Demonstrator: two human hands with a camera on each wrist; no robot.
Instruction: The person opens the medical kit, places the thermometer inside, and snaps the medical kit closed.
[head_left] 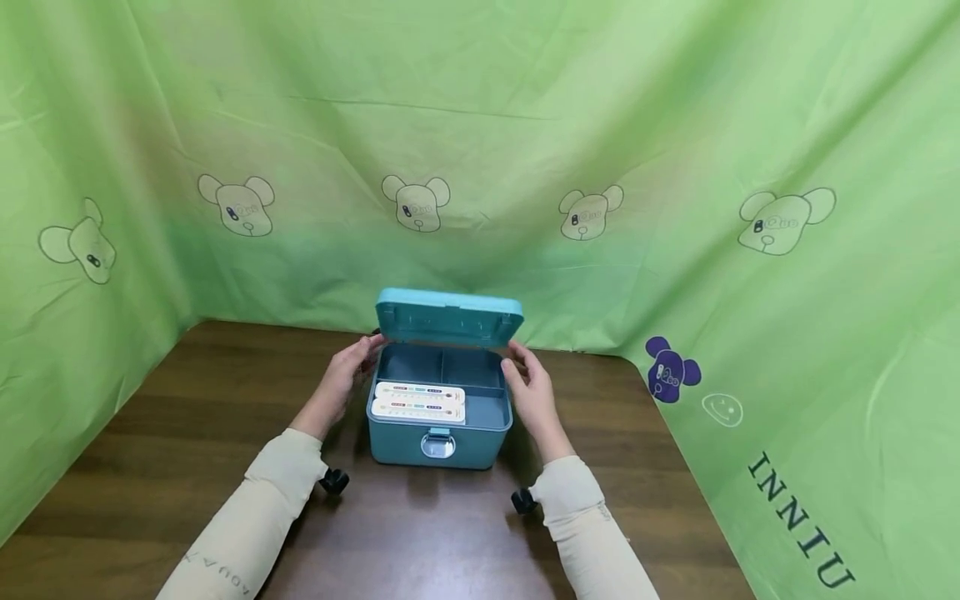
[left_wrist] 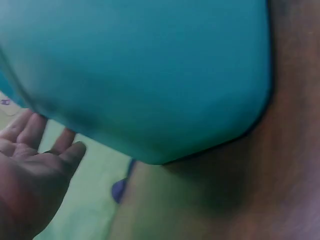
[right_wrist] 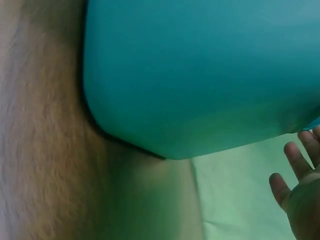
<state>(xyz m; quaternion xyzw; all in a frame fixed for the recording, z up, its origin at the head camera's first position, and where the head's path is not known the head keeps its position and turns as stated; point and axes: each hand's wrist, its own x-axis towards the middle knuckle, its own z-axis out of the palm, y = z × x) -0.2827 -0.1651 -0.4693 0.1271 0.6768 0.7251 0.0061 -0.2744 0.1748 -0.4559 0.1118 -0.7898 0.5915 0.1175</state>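
A teal storage box (head_left: 401, 442) with a metal-look front latch (head_left: 438, 445) stands on the table, its lid (head_left: 450, 321) raised at the back. Two long white printed packs (head_left: 418, 404) lie side by side in the front compartment, towards the left. At the box's back left corner is my left hand (head_left: 347, 375), fingers fairly straight and fingertips by the lid's edge; the left wrist view shows this hand (left_wrist: 35, 160) beside the box wall. My right hand (head_left: 534, 396) is at the back right corner, its fingers (right_wrist: 298, 161) extended and spread near the lid.
Two divided compartments (head_left: 408, 364) show at the back of the box. The brown wooden table (head_left: 600, 433) reaches to a green printed curtain (head_left: 480, 100) behind and at both sides. Small black devices (head_left: 333, 481) sit at both wrists.
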